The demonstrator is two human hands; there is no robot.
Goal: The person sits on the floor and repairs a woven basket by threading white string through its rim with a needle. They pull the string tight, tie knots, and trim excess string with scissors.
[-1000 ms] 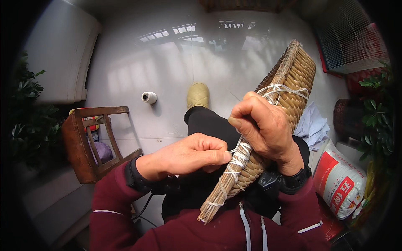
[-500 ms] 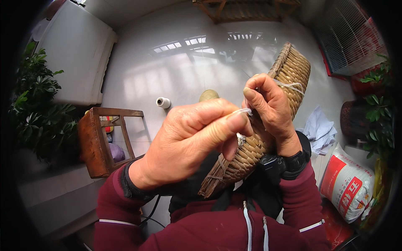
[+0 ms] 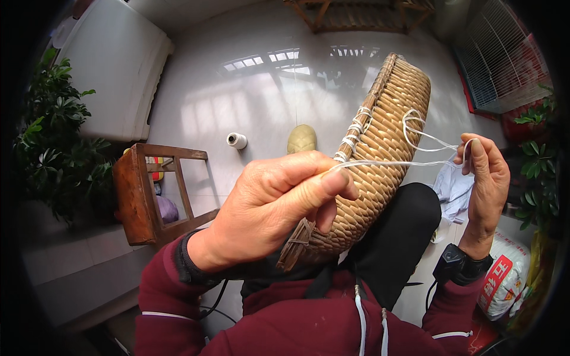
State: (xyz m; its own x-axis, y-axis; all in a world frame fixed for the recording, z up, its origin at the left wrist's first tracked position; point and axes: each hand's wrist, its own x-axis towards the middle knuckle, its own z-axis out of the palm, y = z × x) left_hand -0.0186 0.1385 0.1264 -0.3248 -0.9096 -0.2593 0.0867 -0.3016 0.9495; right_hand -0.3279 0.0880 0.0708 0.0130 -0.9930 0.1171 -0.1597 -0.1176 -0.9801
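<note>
A woven straw basket [image 3: 392, 124] leans tilted across my lap, its open side hidden. White thread loops [image 3: 353, 133] bind the stick-like strip along its left edge. My left hand [image 3: 279, 207] is closed in a pinch on white thread [image 3: 392, 162] near that edge, covering part of the weave. Out to the right of the basket, my right hand [image 3: 488, 184] pinches the other end of the thread. The strand runs nearly taut between the hands, and a slack loop [image 3: 409, 127] lies over the basket's side. Whether a needle is in the right fingers, I cannot tell.
A white thread spool [image 3: 237, 140] and a greenish shoe [image 3: 301, 139] are on the tiled floor ahead. At left stand a wooden stool [image 3: 132, 196], a leafy plant [image 3: 53, 142] and a white cabinet [image 3: 119, 65]. A wire cage [image 3: 504, 53], crumpled cloth [image 3: 456, 188] and printed sack [image 3: 506, 267] sit right.
My right hand has moved away from the basket to the right, drawing the thread out long. My left hand keeps its pinch almost in place. More of the basket's side shows.
</note>
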